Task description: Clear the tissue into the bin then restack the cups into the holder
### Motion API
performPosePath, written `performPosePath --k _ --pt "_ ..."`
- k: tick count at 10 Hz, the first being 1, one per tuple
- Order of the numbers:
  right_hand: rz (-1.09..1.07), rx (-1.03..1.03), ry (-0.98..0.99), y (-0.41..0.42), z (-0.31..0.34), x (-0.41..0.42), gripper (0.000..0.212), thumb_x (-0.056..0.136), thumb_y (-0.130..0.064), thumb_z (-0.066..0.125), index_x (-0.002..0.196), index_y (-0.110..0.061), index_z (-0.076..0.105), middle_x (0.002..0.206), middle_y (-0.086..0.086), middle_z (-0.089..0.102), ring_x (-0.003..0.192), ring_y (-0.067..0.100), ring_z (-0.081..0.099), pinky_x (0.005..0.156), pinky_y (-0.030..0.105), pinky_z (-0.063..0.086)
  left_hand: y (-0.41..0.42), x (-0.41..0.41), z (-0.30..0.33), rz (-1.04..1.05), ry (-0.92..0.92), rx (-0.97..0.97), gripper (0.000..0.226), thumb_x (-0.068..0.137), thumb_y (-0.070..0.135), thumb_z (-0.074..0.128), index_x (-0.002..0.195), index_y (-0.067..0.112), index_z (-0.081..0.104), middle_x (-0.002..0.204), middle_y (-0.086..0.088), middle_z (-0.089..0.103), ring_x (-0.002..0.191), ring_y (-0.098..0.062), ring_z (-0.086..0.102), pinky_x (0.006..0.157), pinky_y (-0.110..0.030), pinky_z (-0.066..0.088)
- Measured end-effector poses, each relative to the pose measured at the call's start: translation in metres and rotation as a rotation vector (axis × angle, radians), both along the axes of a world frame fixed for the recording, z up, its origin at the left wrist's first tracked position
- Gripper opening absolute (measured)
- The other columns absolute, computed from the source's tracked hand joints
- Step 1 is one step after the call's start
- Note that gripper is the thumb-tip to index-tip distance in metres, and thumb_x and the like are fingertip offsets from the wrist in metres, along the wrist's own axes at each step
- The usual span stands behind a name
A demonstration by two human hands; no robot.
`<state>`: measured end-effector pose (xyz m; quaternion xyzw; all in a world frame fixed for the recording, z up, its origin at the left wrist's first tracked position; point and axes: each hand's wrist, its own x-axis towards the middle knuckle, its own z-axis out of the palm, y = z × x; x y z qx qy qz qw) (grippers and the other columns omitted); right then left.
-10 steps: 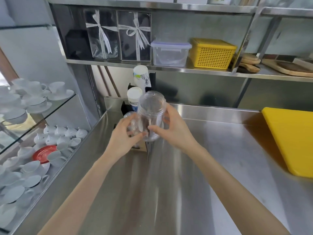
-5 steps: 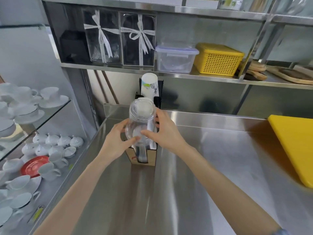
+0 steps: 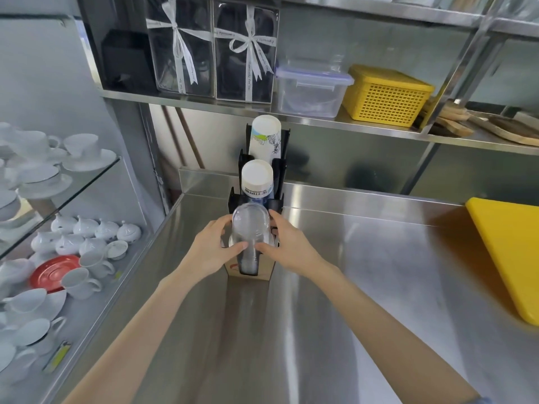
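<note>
A stack of clear plastic cups (image 3: 250, 228) stands upside down in the front slot of a black cup holder (image 3: 278, 182) on the steel counter. My left hand (image 3: 211, 250) grips the stack from the left and my right hand (image 3: 287, 249) from the right, thumbs meeting at its front. Behind it in the holder are a white paper cup stack (image 3: 257, 177) and a taller printed paper cup stack (image 3: 264, 135). The holder's brown cardboard base (image 3: 264, 274) shows below my hands. No tissue or bin is in view.
A yellow cutting board (image 3: 510, 255) lies at the right on the counter (image 3: 364, 272). The shelf above holds gift boxes (image 3: 213, 51), a clear container (image 3: 312, 88) and a yellow basket (image 3: 386, 96). White cups and saucers (image 3: 73, 246) fill glass shelves at the left.
The clear cup stack has gone down from above the holder into its front slot, both hands moving down with it. The white paper cup stack behind it is now uncovered.
</note>
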<state>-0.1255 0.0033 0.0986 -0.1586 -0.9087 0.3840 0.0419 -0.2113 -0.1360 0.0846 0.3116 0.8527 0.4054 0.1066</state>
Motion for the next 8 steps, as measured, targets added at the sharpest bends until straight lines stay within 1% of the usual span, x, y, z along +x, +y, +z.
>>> performPosePath --k 1,2,3,4,5,6,7,8 --pt "-0.001 0.012 0.018 0.001 -0.001 0.004 0.072 0.084 -0.025 0.06 0.141 -0.012 0.018 0.145 0.011 0.037 0.13 0.028 0.04 0.107 0.037 0.035 0.001 0.003 0.005 -0.004 0.026 0.034 0.06 0.08 0.023 0.064 0.133 0.018 0.037 0.135 -0.009 0.047 0.123 -0.024 0.046 0.091 -0.026 0.033" --pt "-0.01 0.145 0.183 -0.002 0.004 0.012 0.063 0.086 -0.022 0.057 0.139 -0.013 0.025 0.146 0.007 0.034 0.13 0.024 0.039 0.104 0.034 0.036 0.003 0.004 0.009 0.024 0.114 0.047 0.064 0.081 0.022 0.064 0.136 0.015 0.033 0.14 -0.008 0.042 0.128 -0.023 0.041 0.103 -0.031 0.032" --pt "0.019 0.335 0.304 -0.003 0.001 0.015 0.058 0.086 -0.018 0.055 0.138 -0.012 0.03 0.149 0.006 0.031 0.135 0.024 0.032 0.11 0.038 0.034 0.006 0.007 0.009 0.02 0.262 -0.06 0.068 0.082 0.027 0.061 0.139 0.017 0.026 0.147 -0.005 0.033 0.135 -0.025 0.029 0.111 -0.042 0.024" --pt "0.071 0.402 0.258 -0.002 -0.003 0.015 0.057 0.088 -0.018 0.052 0.139 -0.011 0.028 0.151 0.006 0.029 0.138 0.025 0.027 0.115 0.039 0.027 0.006 0.009 0.004 0.006 0.328 -0.142 0.066 0.084 0.028 0.057 0.14 0.019 0.024 0.149 -0.001 0.03 0.138 -0.023 0.023 0.113 -0.043 0.02" --pt "0.114 0.421 0.149 -0.001 -0.005 0.017 0.059 0.09 -0.018 0.048 0.142 -0.012 0.021 0.154 0.005 0.022 0.141 0.024 0.02 0.117 0.04 0.021 0.006 0.012 0.003 -0.001 0.327 -0.171 0.066 0.085 0.028 0.055 0.141 0.02 0.022 0.151 -0.001 0.028 0.139 -0.022 0.022 0.114 -0.042 0.02" --pt "0.146 0.429 0.076 -0.002 -0.004 0.017 0.064 0.09 -0.019 0.048 0.143 -0.013 0.013 0.156 0.004 0.015 0.142 0.024 0.017 0.117 0.038 0.019 0.006 0.009 0.004 -0.029 0.313 -0.228 0.067 0.086 0.031 0.054 0.142 0.02 0.018 0.152 -0.001 0.025 0.14 -0.023 0.023 0.114 -0.043 0.02" --pt "0.142 0.447 0.037 0.0 0.008 0.02 0.068 0.088 -0.025 0.051 0.144 -0.016 0.012 0.156 0.005 0.012 0.142 0.025 0.015 0.118 0.039 0.014 0.005 0.006 0.016 -0.074 0.368 -0.333 0.07 0.086 0.036 0.051 0.143 0.018 0.014 0.154 -0.004 0.02 0.141 -0.024 0.022 0.116 -0.044 0.021" --pt "0.116 0.503 0.001 0.005 0.017 0.025 0.071 0.088 -0.03 0.051 0.144 -0.018 0.01 0.157 0.004 0.009 0.143 0.026 0.01 0.119 0.042 0.011 0.006 0.008 0.025 -0.107 0.378 -0.368 0.071 0.087 0.037 0.049 0.143 0.016 0.01 0.155 -0.008 0.013 0.142 -0.026 0.019 0.117 -0.045 0.019"
